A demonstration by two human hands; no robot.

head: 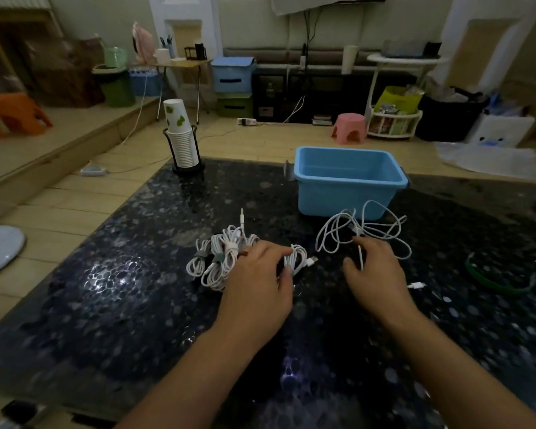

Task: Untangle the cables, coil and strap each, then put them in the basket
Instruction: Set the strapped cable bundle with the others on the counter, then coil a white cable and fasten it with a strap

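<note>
Several white cables coiled and strapped into bundles [222, 261] lie in a heap on the dark speckled table [121, 305]. My left hand [257, 283] lies over the heap's right side, fingers curled round a small coiled bundle [296, 260]. A loose white cable [365, 232] sprawls in loops in front of the blue basket [350, 181], which holds nothing I can see. My right hand [375, 274] pinches a strand of that loose cable between thumb and fingers. One white plug end [416, 285] lies on the table to the right of that hand.
A green strap [495, 281] curves on the table at the right. At the table's far left corner is a black holder with stacked paper cups [183, 140]. Beyond the table are a pink stool [350, 128], storage boxes and wooden floor.
</note>
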